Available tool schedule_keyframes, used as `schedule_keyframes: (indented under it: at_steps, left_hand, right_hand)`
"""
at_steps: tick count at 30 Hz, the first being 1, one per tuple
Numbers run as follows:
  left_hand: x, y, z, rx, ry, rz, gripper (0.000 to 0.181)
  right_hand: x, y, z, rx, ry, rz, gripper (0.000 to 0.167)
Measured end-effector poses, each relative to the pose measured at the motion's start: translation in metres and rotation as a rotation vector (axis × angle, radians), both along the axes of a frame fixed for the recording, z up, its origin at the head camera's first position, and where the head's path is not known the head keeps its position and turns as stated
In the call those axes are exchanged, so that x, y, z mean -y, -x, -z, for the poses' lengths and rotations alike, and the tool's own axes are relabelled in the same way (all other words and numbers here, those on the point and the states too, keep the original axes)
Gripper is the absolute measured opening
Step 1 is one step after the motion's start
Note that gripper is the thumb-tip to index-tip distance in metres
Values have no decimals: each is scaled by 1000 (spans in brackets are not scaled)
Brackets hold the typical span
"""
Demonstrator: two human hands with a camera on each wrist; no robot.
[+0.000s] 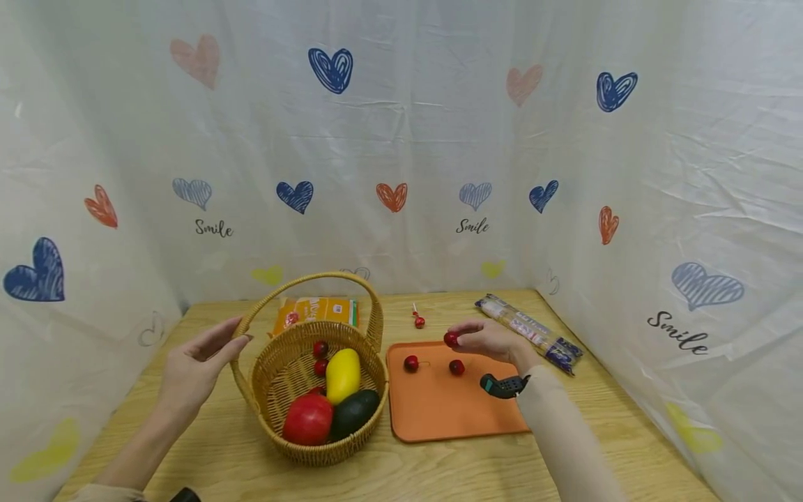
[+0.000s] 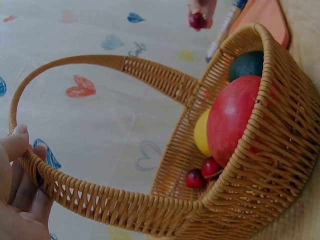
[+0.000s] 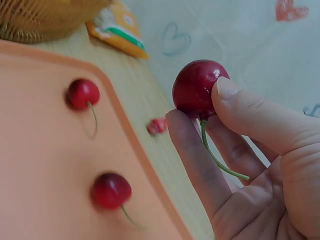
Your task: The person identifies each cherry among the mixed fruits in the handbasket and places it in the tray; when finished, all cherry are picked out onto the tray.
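Observation:
Between thumb and fingers my right hand (image 1: 492, 339) pinches a dark red cherry (image 3: 199, 89) with a green stem, held above the orange tray (image 1: 433, 415). Two more cherries, one on the left (image 1: 410, 363) and one on the right (image 1: 456, 367), lie apart on that tray. My left hand (image 1: 197, 362) grips the handle of a wicker basket (image 1: 320, 457) at its left side. Inside the basket are a large red fruit (image 1: 308, 420), a yellow mango (image 1: 343, 375), a dark green avocado-like fruit (image 1: 355, 414) and several cherries (image 2: 195, 178), one mostly hidden.
Behind the basket lies an orange snack packet (image 1: 316, 312). A small red lollipop-like item (image 1: 419, 321) rests on the wooden table (image 1: 219, 446) beyond the tray. To the right is a long clear packet (image 1: 530, 331) with blue ends. Patterned white curtains (image 1: 408, 139) enclose the table.

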State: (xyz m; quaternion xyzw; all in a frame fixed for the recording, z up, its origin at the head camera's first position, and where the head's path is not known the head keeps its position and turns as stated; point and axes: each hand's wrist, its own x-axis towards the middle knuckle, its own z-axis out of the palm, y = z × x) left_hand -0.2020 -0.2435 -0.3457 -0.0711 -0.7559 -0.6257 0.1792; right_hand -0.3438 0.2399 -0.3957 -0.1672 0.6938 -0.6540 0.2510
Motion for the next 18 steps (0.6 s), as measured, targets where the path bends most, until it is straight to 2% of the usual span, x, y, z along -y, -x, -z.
schedule_keyframes:
  at_steps: [9,18]
  left_hand:
    - [1,-1,-3,1,-15,17,40]
    - [-1,-2,-3,10,17,8,42]
  right_hand:
    - [-50,-8,4,3,-60,95,32]
    - [-60,-10,4,2,-62,156,35]
